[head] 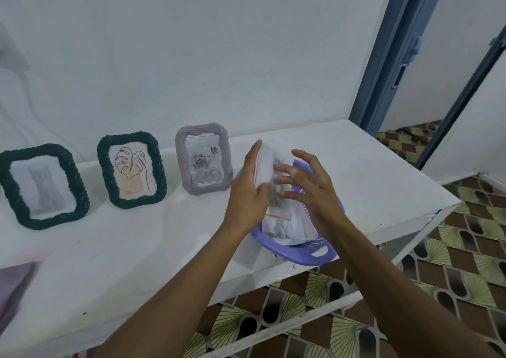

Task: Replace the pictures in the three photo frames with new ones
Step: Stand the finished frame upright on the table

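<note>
Three photo frames stand on the white table against the wall: a dark green frame (41, 186) with a cat picture at the left, a second dark green frame (132, 170) with a leaf drawing, and a grey frame (204, 159) with a rose picture. A purple basket (306, 253) near the table's right front edge holds loose pictures (279, 229). Above it my left hand (246, 193) holds a small stack of pictures (267, 163) upright. My right hand (309, 188) hovers beside the stack, fingers spread, touching its face.
The white table (164, 242) ends close to the right of the basket. A purple object (13, 289) lies at the table's left front. A blue door frame (383, 64) and patterned floor (451, 261) lie to the right. A white cable (30, 103) hangs on the wall.
</note>
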A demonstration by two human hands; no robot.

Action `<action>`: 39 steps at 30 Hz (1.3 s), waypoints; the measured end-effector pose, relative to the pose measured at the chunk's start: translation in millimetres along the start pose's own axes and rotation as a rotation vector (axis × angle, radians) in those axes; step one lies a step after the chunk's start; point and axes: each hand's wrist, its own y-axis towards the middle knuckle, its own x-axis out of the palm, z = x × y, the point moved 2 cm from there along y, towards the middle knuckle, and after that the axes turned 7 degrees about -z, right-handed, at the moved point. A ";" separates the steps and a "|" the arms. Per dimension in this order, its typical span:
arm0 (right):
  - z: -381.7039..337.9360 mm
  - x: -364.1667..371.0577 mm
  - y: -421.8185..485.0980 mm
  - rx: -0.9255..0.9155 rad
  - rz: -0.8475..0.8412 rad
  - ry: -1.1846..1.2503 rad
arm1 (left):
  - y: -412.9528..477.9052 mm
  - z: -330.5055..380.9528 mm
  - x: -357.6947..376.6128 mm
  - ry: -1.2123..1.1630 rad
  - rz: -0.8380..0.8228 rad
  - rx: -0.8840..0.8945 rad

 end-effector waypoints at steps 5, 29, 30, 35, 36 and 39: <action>12.7 -20.8 7.9 -0.056 0.135 -0.439 | 5.6 -17.2 2.8 -0.116 0.071 -0.054; 61.9 -36.5 46.1 0.351 -0.174 -1.121 | -15.5 -77.1 -9.8 0.183 0.045 -0.282; 63.5 -35.4 45.0 0.353 -0.183 -1.162 | -15.5 -77.5 -10.2 0.193 0.044 -0.280; 71.9 -31.2 40.2 0.335 -0.247 -1.296 | -13.6 -83.3 -13.9 0.224 0.039 -0.270; 71.5 -29.8 39.2 0.325 -0.259 -1.316 | -13.7 -83.8 -14.4 0.233 0.034 -0.266; 73.7 -29.0 39.8 0.306 -0.302 -1.386 | -13.9 -86.6 -14.7 0.244 0.029 -0.263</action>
